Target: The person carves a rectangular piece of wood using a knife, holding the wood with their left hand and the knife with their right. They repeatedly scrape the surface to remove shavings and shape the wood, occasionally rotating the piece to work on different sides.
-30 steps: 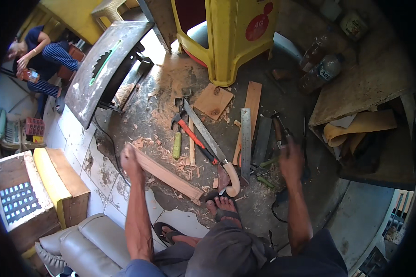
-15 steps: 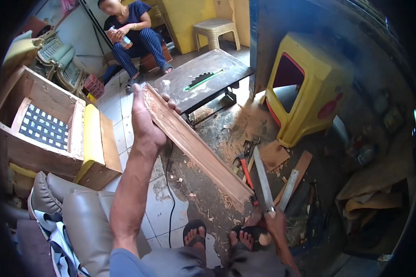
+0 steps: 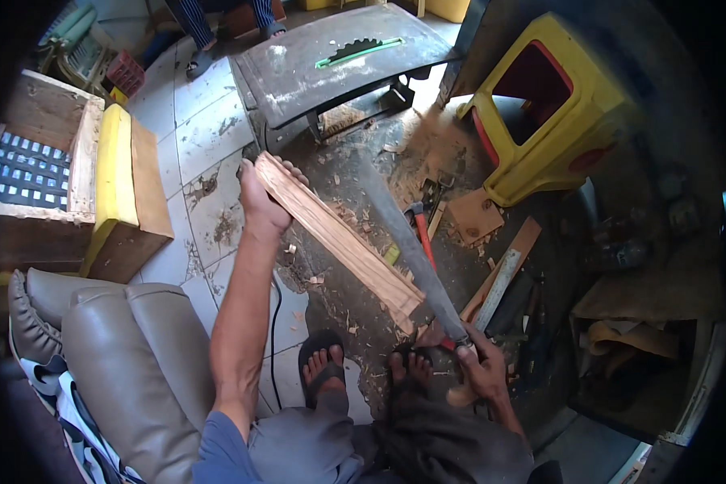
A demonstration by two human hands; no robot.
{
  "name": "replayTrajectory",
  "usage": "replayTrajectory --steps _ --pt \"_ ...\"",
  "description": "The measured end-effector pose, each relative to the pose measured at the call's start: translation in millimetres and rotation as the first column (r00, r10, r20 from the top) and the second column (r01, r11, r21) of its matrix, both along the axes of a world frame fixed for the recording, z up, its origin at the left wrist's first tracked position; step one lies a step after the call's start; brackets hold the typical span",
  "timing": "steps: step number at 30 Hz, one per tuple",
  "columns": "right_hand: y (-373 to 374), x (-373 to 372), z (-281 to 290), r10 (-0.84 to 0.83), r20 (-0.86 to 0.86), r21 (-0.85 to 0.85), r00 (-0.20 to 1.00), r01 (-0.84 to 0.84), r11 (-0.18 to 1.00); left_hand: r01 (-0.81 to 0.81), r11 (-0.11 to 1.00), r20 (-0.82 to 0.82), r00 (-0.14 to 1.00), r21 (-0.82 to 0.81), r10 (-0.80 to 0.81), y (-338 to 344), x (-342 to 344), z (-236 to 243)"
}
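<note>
My left hand is wrapped round the upper end of a wooden board, which slants down to the right in front of me. Rough, uneven grain shows along its face. In my right hand is a machete, its long grey blade pointing up and away to the left. The handle's rounded wooden butt sticks out below the fingers. The blade runs beside the board's lower end; whether they touch I cannot tell.
Wood chips litter the floor around a red-handled hammer and wood offcuts. A table saw with a toothed blade stands ahead, a yellow plastic stool lies right, and a grey cushioned seat sits left. A seated person's legs show beyond.
The board has turned in my left hand and sits lower in view. My right hand has raised the machete, its blade now closer. My view has tilted down, leaving only the seated person's legs showing.
</note>
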State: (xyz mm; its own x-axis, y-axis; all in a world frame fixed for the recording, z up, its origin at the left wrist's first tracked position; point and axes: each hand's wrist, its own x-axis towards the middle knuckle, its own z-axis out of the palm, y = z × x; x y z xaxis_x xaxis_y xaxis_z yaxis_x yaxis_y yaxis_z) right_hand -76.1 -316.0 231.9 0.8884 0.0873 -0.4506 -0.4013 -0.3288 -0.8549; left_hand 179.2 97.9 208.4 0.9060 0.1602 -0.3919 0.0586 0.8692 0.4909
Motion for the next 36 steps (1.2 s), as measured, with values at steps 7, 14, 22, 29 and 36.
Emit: replayTrajectory --steps 7,14,22,29,36 --pt "40 24 18 0.122 0.003 0.216 0.993 -0.12 0.969 -0.01 0.999 0.067 0.998 0.045 0.007 34 -14 6" --pt "54 35 17 0.314 0.17 0.023 0.934 -0.323 0.946 0.019 0.999 0.133 0.991 0.037 -0.023 33 -12 2" --pt "51 34 19 0.322 0.117 0.067 0.94 -0.331 0.941 0.061 0.998 0.136 0.989 0.027 -0.064 -4 -24 33" --pt "59 33 17 0.356 0.075 0.086 0.932 -0.362 0.928 0.091 0.996 0.172 0.981 -0.019 -0.087 -20 -38 40" --pt "70 36 21 0.297 0.061 0.19 0.953 -0.303 0.934 0.031 0.997 0.202 0.978 0.077 -0.046 -30 -49 51"
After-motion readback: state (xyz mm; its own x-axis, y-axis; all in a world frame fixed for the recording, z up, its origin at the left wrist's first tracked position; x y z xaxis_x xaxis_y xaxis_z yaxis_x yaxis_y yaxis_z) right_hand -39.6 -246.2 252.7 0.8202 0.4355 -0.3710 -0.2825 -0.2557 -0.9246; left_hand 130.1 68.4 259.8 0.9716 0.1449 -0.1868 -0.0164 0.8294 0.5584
